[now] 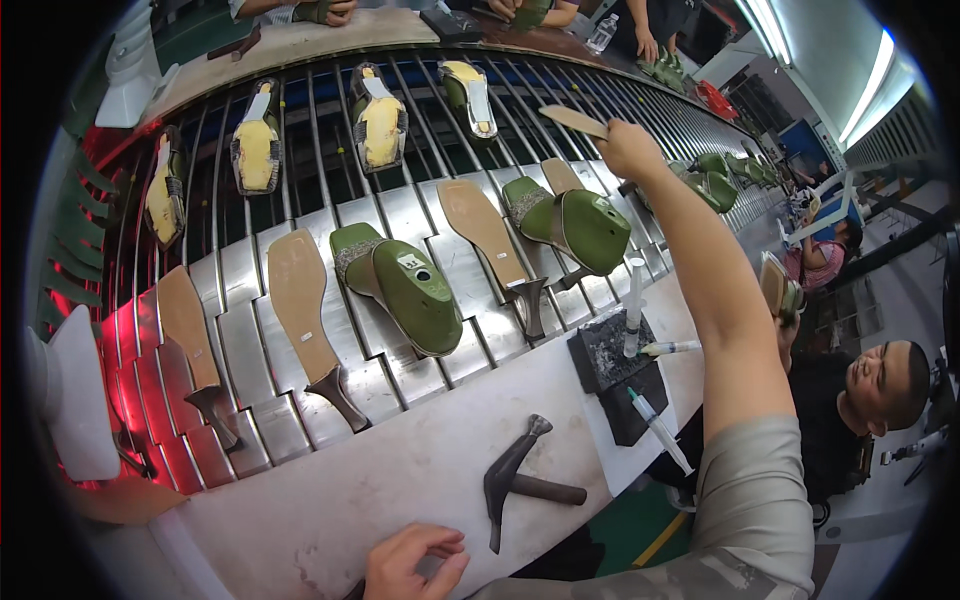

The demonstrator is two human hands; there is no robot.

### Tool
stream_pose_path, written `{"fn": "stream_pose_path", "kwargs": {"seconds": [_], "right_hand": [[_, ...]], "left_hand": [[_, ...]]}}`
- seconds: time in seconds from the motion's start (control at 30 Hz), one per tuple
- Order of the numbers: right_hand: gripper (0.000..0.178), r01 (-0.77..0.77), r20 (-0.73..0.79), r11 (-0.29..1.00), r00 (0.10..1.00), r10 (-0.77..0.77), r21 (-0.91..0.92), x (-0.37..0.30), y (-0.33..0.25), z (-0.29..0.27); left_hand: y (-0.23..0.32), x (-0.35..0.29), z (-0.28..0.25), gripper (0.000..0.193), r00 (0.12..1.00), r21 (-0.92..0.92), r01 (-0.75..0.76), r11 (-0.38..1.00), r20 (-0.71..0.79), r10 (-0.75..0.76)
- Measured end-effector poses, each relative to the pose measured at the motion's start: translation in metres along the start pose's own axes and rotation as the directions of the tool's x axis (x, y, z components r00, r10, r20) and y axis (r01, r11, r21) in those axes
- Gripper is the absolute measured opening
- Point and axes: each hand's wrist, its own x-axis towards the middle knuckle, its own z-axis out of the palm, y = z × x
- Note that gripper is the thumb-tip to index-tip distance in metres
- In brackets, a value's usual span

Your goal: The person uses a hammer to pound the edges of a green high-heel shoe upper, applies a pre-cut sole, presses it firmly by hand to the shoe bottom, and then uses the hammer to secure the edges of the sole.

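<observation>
1. Spanning mid-frame: slatted metal conveyor (240,342), bearing green sandals (430,318) and heeled tan soles (300,300).
2. Gripping one end of flat tan piece (572,121) with tightly folded right hand (632,152), just right of upper center.
3. Holding left hand (412,562) half-curled at bottom center, with nothing visible in grasp.
4. Lying near left hand on pale worktop (330,480), lower center: dark hammer (515,483); farther right: syringes (660,432) and dark block (603,362).

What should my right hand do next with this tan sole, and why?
Probably lower the tan sole onto the metal slats: your right hand holds it by one end, out over the line, and similar soles with heels already lie on those slats.
</observation>
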Motion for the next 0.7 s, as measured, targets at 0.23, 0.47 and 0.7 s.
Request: {"fn": "stream_pose_path", "kwargs": {"seconds": [0.23, 0.47, 0.7], "right_hand": [[0.047, -0.021, 0.288, 0.992, 0.956, 0.056, -0.124, -0.032, 0.048, 0.044], [0.044, 0.507, 0.554, 0.860, 0.699, -0.451, 0.059, -0.023, 0.055, 0.075], [0.040, 0.053, 0.285, 0.945, 0.947, -0.151, 0.323, -0.025, 0.021, 0.015]], "left_hand": [[-0.006, 0.000, 0.005, 0.022, 0.999, 0.068, -0.048, 0.997, 0.009, 0.048], [-0.008, 0.001, 0.009, 0.023, 0.993, 0.095, -0.115, 0.989, 0.008, 0.115], [-0.001, 0.000, 0.003, 0.023, 0.992, 0.121, -0.124, 0.985, -0.018, 0.127]]}}
